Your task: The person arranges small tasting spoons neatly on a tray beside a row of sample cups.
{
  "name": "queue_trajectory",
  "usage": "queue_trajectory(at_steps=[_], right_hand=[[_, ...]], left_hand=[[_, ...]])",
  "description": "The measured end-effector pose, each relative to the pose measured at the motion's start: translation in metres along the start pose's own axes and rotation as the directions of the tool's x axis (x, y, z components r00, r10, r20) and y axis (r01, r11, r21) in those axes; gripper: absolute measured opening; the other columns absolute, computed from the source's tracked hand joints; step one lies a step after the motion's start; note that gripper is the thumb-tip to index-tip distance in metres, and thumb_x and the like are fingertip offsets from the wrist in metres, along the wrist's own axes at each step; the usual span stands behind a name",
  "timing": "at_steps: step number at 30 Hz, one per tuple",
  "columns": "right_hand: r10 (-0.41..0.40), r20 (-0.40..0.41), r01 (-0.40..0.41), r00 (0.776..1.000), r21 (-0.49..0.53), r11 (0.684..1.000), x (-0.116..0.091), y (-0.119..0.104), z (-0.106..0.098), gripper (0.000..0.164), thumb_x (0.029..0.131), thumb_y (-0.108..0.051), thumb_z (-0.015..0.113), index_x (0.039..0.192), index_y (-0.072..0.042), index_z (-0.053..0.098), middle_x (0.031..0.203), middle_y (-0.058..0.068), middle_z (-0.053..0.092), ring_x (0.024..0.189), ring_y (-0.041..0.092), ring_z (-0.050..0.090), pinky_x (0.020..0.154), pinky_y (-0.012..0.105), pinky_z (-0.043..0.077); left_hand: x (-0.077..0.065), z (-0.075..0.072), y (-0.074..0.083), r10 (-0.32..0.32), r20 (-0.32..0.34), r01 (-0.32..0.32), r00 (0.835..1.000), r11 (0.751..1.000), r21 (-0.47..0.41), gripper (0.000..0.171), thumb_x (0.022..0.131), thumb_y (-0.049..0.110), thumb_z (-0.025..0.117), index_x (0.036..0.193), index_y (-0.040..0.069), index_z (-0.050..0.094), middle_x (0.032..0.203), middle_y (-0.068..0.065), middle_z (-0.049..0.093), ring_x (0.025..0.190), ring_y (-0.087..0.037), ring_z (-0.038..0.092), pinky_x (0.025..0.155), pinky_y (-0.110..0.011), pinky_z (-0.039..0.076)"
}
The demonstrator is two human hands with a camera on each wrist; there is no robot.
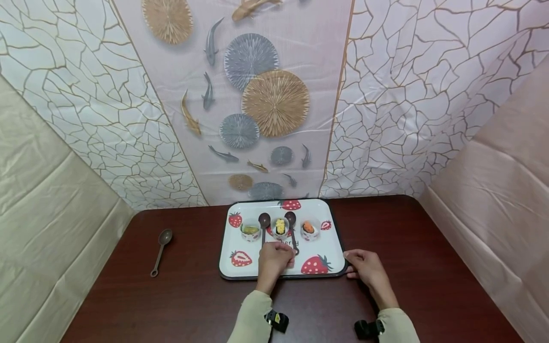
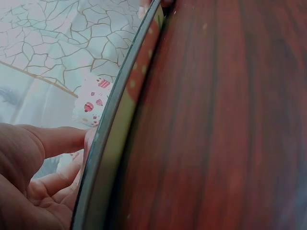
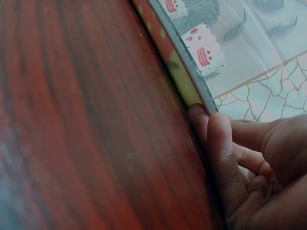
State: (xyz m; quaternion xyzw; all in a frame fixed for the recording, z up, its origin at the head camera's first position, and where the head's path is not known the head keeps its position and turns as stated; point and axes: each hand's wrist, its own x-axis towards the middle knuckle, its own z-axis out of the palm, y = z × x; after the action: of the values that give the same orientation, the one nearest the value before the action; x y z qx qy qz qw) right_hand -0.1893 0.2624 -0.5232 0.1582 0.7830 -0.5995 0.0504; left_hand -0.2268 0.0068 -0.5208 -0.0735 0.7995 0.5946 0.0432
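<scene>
A white tray (image 1: 244, 205) with strawberry prints and a dark rim lies on the table. Three small printed cups stand in a row on it: a left cup (image 1: 250, 236) with a greenish piece, a middle cup with yellow-topped sushi (image 1: 280, 226), a right cup with orange-topped sushi (image 1: 308, 227). My left hand (image 1: 274, 262) reaches over the front rim, bent fingers pinching at the handle end of the right brown spoon (image 1: 290, 218). Under that hand runs the handle of another brown spoon (image 1: 264, 219). With my right hand (image 1: 370, 269) I grip the tray's front right corner.
A third brown spoon (image 1: 161, 248) lies on the dark red wooden table (image 1: 193, 295), left of the tray. Behind the table hangs a patterned cloth (image 1: 369, 162), and beige panels (image 1: 502, 190) rise at both sides.
</scene>
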Motion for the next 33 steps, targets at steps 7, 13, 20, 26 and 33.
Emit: queue_trajectory(at_steps=[7,13,20,26,33], right_hand=[[0.001,0.000,-0.001,1.000,-0.016,1.000,-0.001,0.000,-0.001,0.036,0.110,-0.013,0.058,0.132,0.015,0.062,0.104,0.018,0.074,0.072,0.015,0.068,0.064,0.032,0.063],[0.004,-0.002,-0.004,1.000,-0.011,1.000,0.000,0.001,-0.001,0.036,0.110,-0.013,0.058,0.132,0.015,0.062,0.103,0.017,0.074,0.072,0.015,0.068,0.064,0.032,0.063],[-0.003,-0.003,0.002,1.000,-0.006,1.000,0.001,0.001,0.001,0.035,0.109,-0.011,0.058,0.131,0.015,0.062,0.100,0.013,0.074,0.071,0.015,0.068,0.064,0.031,0.063],[-0.004,0.001,0.004,1.000,0.001,1.000,0.001,0.001,0.001,0.035,0.109,-0.011,0.058,0.131,0.015,0.062,0.098,0.012,0.074,0.071,0.015,0.067,0.063,0.031,0.062],[0.003,-0.005,-0.003,1.000,-0.009,1.000,0.001,0.001,0.001,0.035,0.110,-0.013,0.058,0.132,0.015,0.062,0.101,0.015,0.074,0.072,0.015,0.068,0.064,0.031,0.063]], left_hand=[[-0.006,-0.012,0.007,0.069,0.012,-0.069,0.998,0.997,0.044,0.010,0.090,0.008,0.074,0.083,0.009,0.080,0.065,0.000,0.072,0.056,-0.010,0.069,0.050,-0.020,0.050],[-0.013,-0.032,0.019,0.146,0.032,-0.148,0.989,0.988,0.051,0.010,0.094,0.010,0.073,0.091,0.005,0.081,0.074,-0.009,0.076,0.060,-0.017,0.073,0.053,-0.025,0.058],[-0.019,-0.059,0.031,0.226,0.047,-0.229,0.973,0.971,0.070,0.014,0.098,0.015,0.074,0.098,0.002,0.081,0.084,-0.013,0.077,0.071,-0.032,0.074,0.057,-0.027,0.057],[-0.024,-0.083,0.032,0.261,0.036,-0.263,0.965,0.959,0.104,0.016,0.100,0.016,0.073,0.102,0.002,0.080,0.086,-0.009,0.076,0.077,-0.037,0.074,0.059,-0.027,0.059],[-0.034,-0.107,0.037,0.282,0.009,-0.279,0.959,0.942,0.188,0.018,0.100,0.019,0.074,0.110,0.005,0.081,0.089,-0.005,0.076,0.066,-0.015,0.067,0.059,-0.027,0.056]])
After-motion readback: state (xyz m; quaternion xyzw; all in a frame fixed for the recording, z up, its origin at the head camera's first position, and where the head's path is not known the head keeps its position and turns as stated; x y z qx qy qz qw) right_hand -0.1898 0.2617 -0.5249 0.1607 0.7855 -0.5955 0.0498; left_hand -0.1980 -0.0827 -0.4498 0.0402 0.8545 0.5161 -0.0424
